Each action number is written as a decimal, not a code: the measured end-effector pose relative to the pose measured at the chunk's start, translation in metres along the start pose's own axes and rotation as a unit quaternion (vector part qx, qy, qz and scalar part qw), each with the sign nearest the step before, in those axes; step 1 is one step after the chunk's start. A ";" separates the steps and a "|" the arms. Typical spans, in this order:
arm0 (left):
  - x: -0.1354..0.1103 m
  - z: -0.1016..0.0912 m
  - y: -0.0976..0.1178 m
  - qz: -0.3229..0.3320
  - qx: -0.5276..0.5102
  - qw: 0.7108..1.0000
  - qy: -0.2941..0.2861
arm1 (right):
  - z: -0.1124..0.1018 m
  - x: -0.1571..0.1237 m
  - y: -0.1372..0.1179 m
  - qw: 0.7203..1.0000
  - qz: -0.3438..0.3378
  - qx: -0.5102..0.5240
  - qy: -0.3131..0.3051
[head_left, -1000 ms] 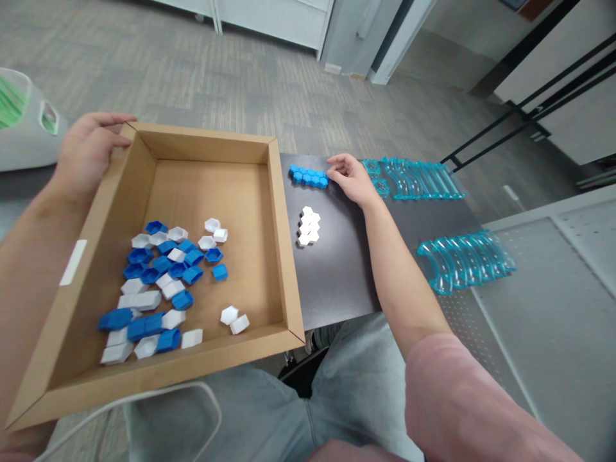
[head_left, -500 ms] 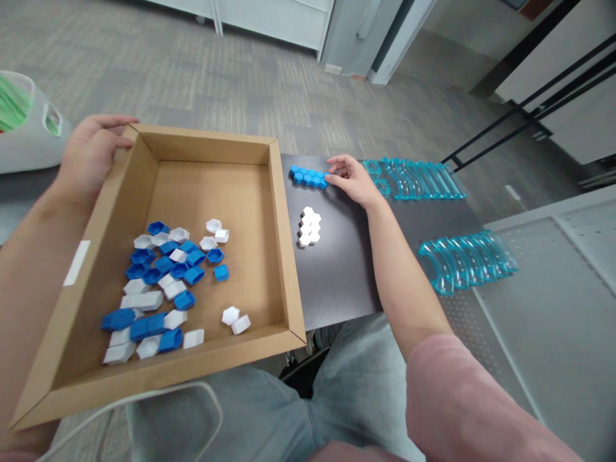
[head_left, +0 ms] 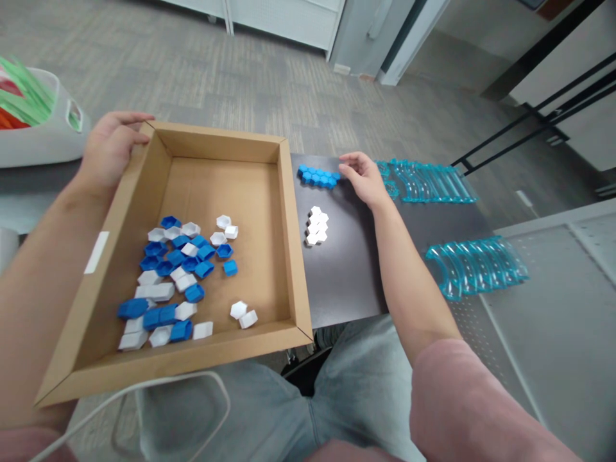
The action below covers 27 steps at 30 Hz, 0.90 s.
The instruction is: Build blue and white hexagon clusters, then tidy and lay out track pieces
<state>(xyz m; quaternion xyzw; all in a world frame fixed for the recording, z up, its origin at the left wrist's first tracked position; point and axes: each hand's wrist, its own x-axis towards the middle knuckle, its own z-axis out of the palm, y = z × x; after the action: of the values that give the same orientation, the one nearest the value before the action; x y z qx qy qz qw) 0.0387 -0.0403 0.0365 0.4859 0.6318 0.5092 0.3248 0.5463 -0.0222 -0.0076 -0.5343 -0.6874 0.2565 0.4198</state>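
Observation:
My left hand (head_left: 110, 142) grips the far left corner of a shallow cardboard box (head_left: 294, 256), fingers over the outside and thumb on the rim. Blue hexagonal pieces (head_left: 192, 250) and white hexagonal pieces (head_left: 158, 292) lie loose inside, mostly toward the near left. On the dark table, my right hand (head_left: 362, 178) rests at the right end of a tight group of blue hexagonal pieces (head_left: 318, 176). Its thumb and forefinger are slightly apart, with nothing visible between them. A smaller group of white hexagonal pieces (head_left: 317, 226) stands packed together nearer to me.
Clear teal curved plastic parts lie in a far row (head_left: 433, 182) and a near row (head_left: 479, 266) on the right of the table (head_left: 346, 282). A white bin (head_left: 43, 144) with green and red items stands at left. A white cable (head_left: 158, 381) runs past the box's near edge.
The view has shifted, so everything sits slightly farther right. My right thumb has drawn back a little from the end of the blue group. My left hand keeps its hold on the box.

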 end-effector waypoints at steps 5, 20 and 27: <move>0.004 0.002 -0.006 0.015 -0.002 1.000 0.010 | 0.010 -0.003 -0.043 0.991 -0.093 0.023 0.091; 0.025 0.003 -0.003 -0.018 -0.112 0.993 -0.042 | 0.090 -0.120 -0.232 0.797 -0.409 -0.099 -0.433; 0.017 0.003 0.005 -0.018 -0.107 0.993 -0.045 | 0.092 -0.123 -0.233 0.758 -0.349 -0.143 -0.532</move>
<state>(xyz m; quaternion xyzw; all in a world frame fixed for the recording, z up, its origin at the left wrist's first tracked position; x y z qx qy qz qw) 0.0376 -0.0227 0.0423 0.4597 0.5669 0.5453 0.4122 0.3562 -0.1992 0.0943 -0.0887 -0.9677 0.2336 -0.0339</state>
